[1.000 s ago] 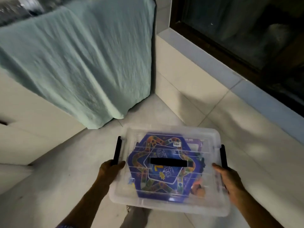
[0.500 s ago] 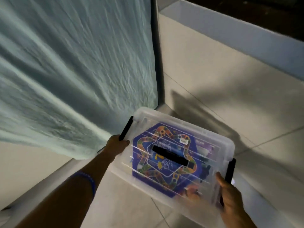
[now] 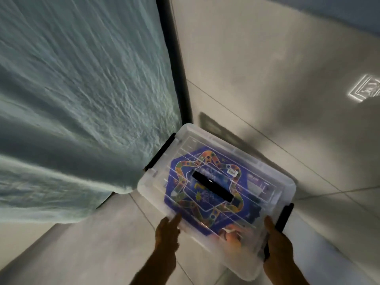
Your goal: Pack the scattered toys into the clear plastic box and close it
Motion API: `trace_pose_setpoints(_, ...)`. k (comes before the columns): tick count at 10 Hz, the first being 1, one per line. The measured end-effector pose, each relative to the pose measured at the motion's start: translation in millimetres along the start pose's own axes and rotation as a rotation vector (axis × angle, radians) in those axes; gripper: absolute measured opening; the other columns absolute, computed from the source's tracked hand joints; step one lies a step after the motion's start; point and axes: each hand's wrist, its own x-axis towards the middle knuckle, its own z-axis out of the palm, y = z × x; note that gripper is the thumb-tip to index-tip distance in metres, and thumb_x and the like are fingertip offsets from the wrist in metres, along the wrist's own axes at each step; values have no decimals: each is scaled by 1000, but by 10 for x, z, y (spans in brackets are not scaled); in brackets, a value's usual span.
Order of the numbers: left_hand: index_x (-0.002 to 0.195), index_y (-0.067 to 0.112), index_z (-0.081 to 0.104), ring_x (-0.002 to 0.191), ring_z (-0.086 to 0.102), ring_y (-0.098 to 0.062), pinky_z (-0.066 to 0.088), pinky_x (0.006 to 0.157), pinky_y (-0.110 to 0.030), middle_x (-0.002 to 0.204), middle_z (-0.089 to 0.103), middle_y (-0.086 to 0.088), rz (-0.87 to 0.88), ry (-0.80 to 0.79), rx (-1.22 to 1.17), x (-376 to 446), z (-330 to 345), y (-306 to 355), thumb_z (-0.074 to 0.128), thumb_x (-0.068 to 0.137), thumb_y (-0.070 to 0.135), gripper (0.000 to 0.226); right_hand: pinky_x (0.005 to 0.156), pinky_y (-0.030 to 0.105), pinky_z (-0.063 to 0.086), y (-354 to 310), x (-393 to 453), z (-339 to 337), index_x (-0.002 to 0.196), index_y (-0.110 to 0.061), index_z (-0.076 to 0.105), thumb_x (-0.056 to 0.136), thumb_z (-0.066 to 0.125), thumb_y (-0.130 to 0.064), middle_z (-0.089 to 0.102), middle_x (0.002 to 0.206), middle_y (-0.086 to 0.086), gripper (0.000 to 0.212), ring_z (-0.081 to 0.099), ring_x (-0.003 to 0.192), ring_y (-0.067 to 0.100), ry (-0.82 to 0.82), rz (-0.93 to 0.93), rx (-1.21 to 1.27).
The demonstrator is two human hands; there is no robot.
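The clear plastic box [image 3: 273,177] has its lid on and sits low in the corner by the wall, turned at an angle. Through the lid I see a purple game board [image 3: 205,186] with a coloured track and an orange toy [image 3: 232,235] near the front edge. Black latch handles show on its left end [image 3: 160,154] and right end [image 3: 284,218]. My right hand [image 3: 277,243] grips the right end at the black handle. My left hand [image 3: 167,231] rests against the near long edge, fingers extended; whether it grips is unclear.
A pale teal cloth [image 3: 82,99] hangs on the left down to the floor. A dark vertical edge [image 3: 176,68] separates it from the tiled wall [image 3: 257,58]. The tiled floor [image 3: 102,254] runs under the box.
The box has moved further toward the corner by the cloth and wall. My left hand left the left black handle and now lies on the near edge. The view has tilted down.
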Motion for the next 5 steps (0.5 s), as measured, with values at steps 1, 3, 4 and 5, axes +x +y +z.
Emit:
trace_pose_setpoints(1,127,13,49,109,57,-33,49,84,-45,116,61,-12,55,-136,5,79,69,75,60,91,13,38,92,62,47,-15,160,64,134,-18,47,46,71,-72,58,126,19,106,57,107,45,-31,4,40)
trace_pose_setpoints(3,146,31,24,103,61,-29,49,89,-45,128,56,-11,206,-293,299,553,-106,909,62,91,23,67,89,52,50,-409,-145,505,126,-14,44,89,56,-47,60,105,22,51,60,93,39,-256,38,-183)
trace_pose_setpoints(4,149,23,24,114,56,-30,43,96,-42,128,56,-13,271,-255,553,498,-163,1057,67,87,19,75,87,49,50,-610,-132,428,123,-16,46,91,53,-51,62,110,14,48,62,93,34,-253,42,-476)
trace_pose_setpoints(5,148,20,28,125,50,-28,40,105,-39,140,48,-11,320,-207,740,289,-292,903,68,86,22,74,85,45,49,-659,-239,298,132,-20,44,93,52,-46,62,114,8,48,61,97,30,-210,-46,-608)
